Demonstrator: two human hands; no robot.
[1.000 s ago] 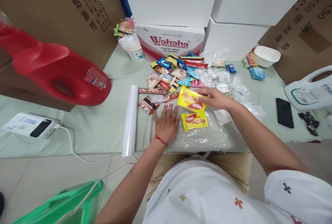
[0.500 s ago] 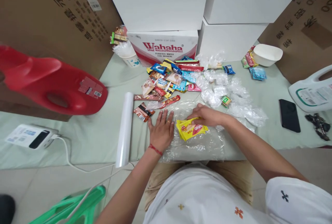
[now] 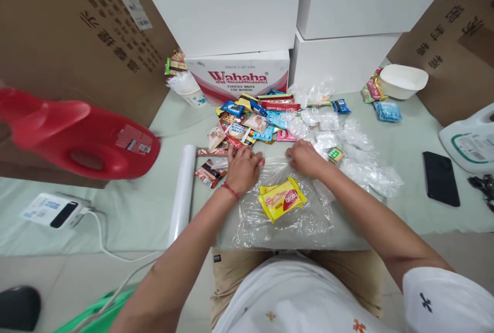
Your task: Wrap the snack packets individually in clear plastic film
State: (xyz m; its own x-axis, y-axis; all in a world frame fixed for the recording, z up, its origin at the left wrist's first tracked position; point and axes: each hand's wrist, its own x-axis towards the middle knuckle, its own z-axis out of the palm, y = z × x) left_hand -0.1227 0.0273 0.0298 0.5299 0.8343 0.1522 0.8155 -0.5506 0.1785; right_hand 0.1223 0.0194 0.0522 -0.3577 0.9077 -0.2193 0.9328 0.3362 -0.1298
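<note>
Two yellow nabati snack packs (image 3: pixel 283 199), one overlapping the other, lie on a sheet of clear plastic film (image 3: pixel 304 230) in front of me. My left hand (image 3: pixel 244 168) is palm down beyond the film's left side, fingers apart, over a red snack stick that it mostly covers. At the film's far right edge, my right hand (image 3: pixel 304 159) has its fingers curled together on the film. A brown snack packet (image 3: pixel 209 174) lies just left of my left hand. Wrapped snacks (image 3: pixel 257 122) form a pile beyond both hands.
A white roll (image 3: pixel 182 194) lies at left, near a red jug (image 3: pixel 85 140) and a white device (image 3: pixel 50 210) with a cable. Clear-wrapped bundles (image 3: pixel 355 142), a phone (image 3: pixel 441 178) and a white bowl (image 3: pixel 403 81) are at right. Boxes (image 3: pixel 239 78) stand behind.
My right hand has let go of the yellow packs and moved away from me to the film's far edge. My left hand has shifted forward onto the red stick.
</note>
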